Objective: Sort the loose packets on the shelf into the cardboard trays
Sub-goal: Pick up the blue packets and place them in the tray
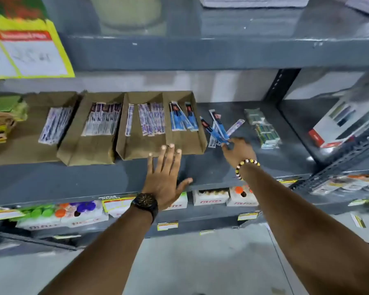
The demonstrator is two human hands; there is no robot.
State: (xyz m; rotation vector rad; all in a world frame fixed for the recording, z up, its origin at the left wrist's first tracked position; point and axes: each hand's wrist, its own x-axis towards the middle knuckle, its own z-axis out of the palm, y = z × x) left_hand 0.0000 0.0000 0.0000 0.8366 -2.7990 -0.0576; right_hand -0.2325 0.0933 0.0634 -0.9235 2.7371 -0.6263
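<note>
Several brown cardboard trays stand side by side on the grey shelf, each holding long thin packets. The rightmost tray holds blue packets. To its right a loose fan of blue packets lies on the shelf. My right hand, with a bead bracelet, has its fingers closed on the near ends of these loose packets. My left hand, with a black watch, lies flat and spread on the shelf, fingertips touching the front edge of the trays.
A wrapped green-and-white bundle lies right of the loose packets. A white and red box stands beyond the black upright post. Green and tan items sit at far left. White boxes fill the lower shelf.
</note>
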